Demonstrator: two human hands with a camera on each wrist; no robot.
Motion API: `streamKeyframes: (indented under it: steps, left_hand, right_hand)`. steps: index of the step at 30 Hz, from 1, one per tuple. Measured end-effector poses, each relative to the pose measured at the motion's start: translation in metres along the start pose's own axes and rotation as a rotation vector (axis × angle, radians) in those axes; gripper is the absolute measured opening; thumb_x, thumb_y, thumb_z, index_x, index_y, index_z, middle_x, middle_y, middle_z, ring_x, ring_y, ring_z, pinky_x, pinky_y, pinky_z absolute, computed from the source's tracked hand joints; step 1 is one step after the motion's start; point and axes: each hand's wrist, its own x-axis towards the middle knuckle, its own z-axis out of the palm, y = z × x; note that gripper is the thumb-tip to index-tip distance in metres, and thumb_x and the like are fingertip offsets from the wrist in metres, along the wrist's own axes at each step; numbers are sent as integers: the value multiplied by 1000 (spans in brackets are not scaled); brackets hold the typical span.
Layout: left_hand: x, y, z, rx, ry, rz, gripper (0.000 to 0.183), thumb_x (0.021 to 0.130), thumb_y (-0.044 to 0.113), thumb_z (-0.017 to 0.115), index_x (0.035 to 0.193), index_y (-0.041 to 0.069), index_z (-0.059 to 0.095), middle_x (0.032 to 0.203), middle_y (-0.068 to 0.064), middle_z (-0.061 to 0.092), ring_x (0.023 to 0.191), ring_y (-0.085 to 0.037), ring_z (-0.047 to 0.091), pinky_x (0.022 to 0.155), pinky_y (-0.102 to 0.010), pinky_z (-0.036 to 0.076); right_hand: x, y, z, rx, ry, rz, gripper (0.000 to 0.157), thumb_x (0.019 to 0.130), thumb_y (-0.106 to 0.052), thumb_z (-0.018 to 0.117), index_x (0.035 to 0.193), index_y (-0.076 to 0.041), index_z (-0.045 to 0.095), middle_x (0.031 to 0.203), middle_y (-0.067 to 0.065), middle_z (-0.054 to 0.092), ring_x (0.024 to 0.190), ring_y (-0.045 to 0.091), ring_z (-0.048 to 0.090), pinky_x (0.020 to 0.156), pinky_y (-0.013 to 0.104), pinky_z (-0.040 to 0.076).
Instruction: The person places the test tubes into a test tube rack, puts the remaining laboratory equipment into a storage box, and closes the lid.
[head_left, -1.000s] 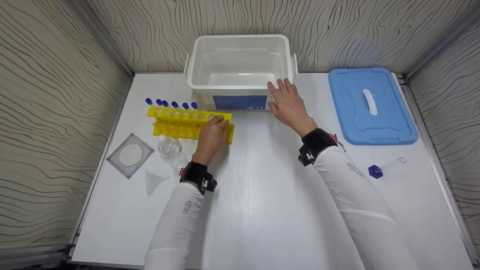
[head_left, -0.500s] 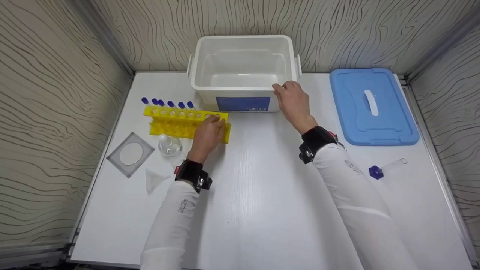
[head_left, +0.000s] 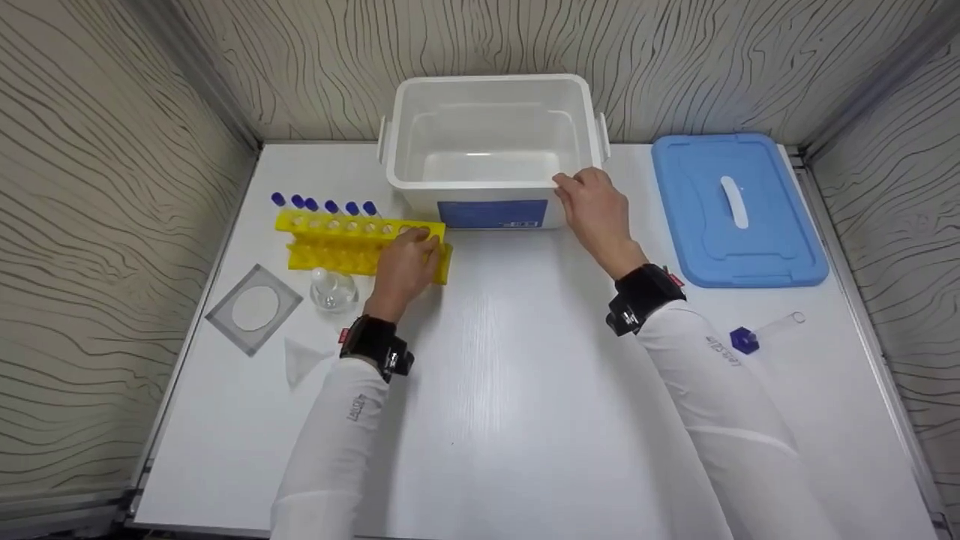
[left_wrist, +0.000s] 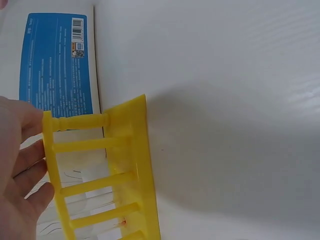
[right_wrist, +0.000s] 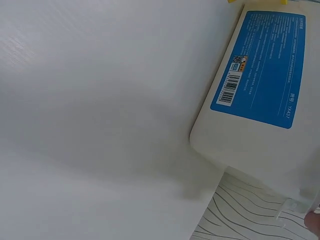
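Observation:
In the head view my left hand (head_left: 405, 270) grips the right end of a yellow test tube rack (head_left: 334, 259). Several blue-capped test tubes (head_left: 331, 206) stand in a row along its holes. The left wrist view has the fingers (left_wrist: 31, 175) bent at one edge of the rack's ladder-like frame. My right hand (head_left: 598, 214) pinches the front right corner of a white storage box (head_left: 487, 184), which has no lid on and a blue label (head_left: 491, 214) on its front. Just a fingertip (right_wrist: 313, 222) shows by the box rim in the right wrist view.
A blue lid (head_left: 739, 251) with a white handle lies at the right. Below it is a clear measuring cylinder (head_left: 772, 328) with a purple base. Left front holds a glass bottle (head_left: 334, 294), a funnel (head_left: 302, 361) and a wire gauze (head_left: 289, 300). Walls enclose the table.
The rack has slid a little left with my left hand. My right hand's spread fingers have closed on the box corner, and the box has shifted slightly right.

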Motion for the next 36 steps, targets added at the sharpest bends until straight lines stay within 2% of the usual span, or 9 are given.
streamKeyframes:
  steps: [4, 11, 22, 26, 31, 36]
  left_hand:
    - [1, -7, -4, -18, 9, -23, 33, 101, 28, 55, 128, 11, 67, 140, -12, 60, 127, -28, 59, 110, -41, 48]
    - [3, -21, -16, -22, -66, -103, 38, 102, 31, 53, 133, 11, 63, 143, -12, 57, 130, -30, 56, 113, -43, 45]
    - [8, -46, -43, -35, -110, -175, 37, 102, 26, 52, 132, 7, 63, 141, -16, 59, 130, -34, 56, 113, -47, 45]
    - [14, -52, -54, -42, -169, -209, 38, 103, 24, 50, 135, 5, 60, 142, -17, 58, 131, -34, 55, 113, -47, 44]
    - [19, -61, -69, -79, -271, -333, 42, 105, 26, 46, 142, 7, 53, 146, -16, 54, 118, -30, 54, 107, -43, 47]
    - [19, -72, -77, -71, -281, -360, 45, 105, 28, 43, 144, 6, 51, 146, -17, 53, 113, -30, 52, 107, -45, 47]
  right_hand:
    - [-4, 4, -3, 6, -4, 6, 29, 103, -28, 53, 124, -15, 69, 103, 15, 66, 97, 32, 64, 63, 48, 58]
    - [-14, 10, -11, 2, 29, -7, 26, 102, -26, 54, 120, -15, 70, 99, 16, 66, 94, 33, 64, 61, 48, 57]
    - [-23, 16, -14, -5, 76, -17, 24, 101, -26, 56, 116, -15, 71, 98, 15, 66, 93, 32, 64, 59, 46, 56]
    - [-24, 17, -13, -16, 83, -8, 23, 101, -27, 57, 116, -17, 71, 99, 14, 66, 94, 31, 65, 59, 46, 57]
    - [-24, 16, -13, -12, 76, 2, 24, 100, -27, 57, 116, -17, 71, 99, 14, 66, 94, 31, 65, 58, 46, 57]
    - [-24, 16, -14, -2, 48, 11, 25, 102, -29, 55, 118, -18, 71, 99, 14, 66, 94, 32, 65, 60, 47, 57]
